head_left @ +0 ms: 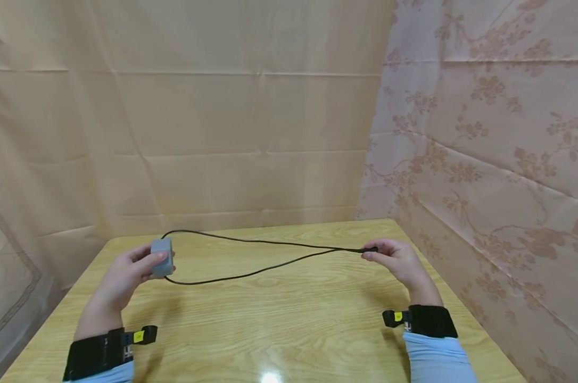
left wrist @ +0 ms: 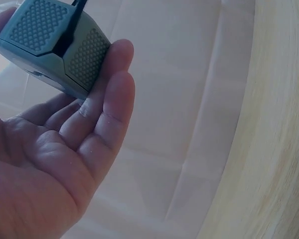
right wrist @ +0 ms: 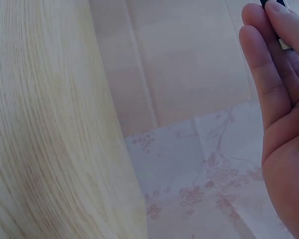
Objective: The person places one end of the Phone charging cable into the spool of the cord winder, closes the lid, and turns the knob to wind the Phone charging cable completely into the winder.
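On the left of the head view my left hand (head_left: pixel 121 276) grips a small blue-grey block (head_left: pixel 162 258) between thumb and fingers. Bumpy textured panels cover the block's sides in the left wrist view, with a black strip of cord (left wrist: pixel 75 22) crossing between them. From its upper and lower ends a thin black cord (head_left: pixel 255 241) stretches rightward as a long loop. Both strands come together at my right hand (head_left: pixel 401 263), whose thumb and fingertips pinch the dark cord end (head_left: pixel 371 249). The block and cord are held up over the table.
Under both hands lies a light wood-grain table (head_left: pixel 279 319). A plain beige cloth (head_left: pixel 222 133) hangs behind it, and a flowered cloth (head_left: pixel 485 159) hangs along the right side. Each wrist wears a black band with a small camera mount.
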The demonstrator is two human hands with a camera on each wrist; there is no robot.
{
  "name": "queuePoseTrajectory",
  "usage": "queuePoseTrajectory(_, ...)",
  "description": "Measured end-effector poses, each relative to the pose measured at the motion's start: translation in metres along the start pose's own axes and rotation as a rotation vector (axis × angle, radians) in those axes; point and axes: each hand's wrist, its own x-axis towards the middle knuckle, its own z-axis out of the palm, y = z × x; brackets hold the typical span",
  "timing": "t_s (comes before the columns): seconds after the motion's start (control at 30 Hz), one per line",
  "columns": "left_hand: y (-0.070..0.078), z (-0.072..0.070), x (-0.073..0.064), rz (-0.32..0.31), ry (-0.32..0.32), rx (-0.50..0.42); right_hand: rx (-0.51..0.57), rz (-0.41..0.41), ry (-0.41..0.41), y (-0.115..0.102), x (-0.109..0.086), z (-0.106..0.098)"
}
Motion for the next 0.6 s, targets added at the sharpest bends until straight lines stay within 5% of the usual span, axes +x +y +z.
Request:
queuePoseTrajectory(0.4, 0.000, -0.007, -0.003, 0.045, -0.006, -0.026, -0.002, -0.078, 0.034, -0.029, 0.001, 0.005)
queuePoseTrajectory(0.6, 0.002, -0.006, -0.001, 0.049, -0.035, -0.045, -0.078, -0.072, 0.075, -0.023, -0.001, -0.001)
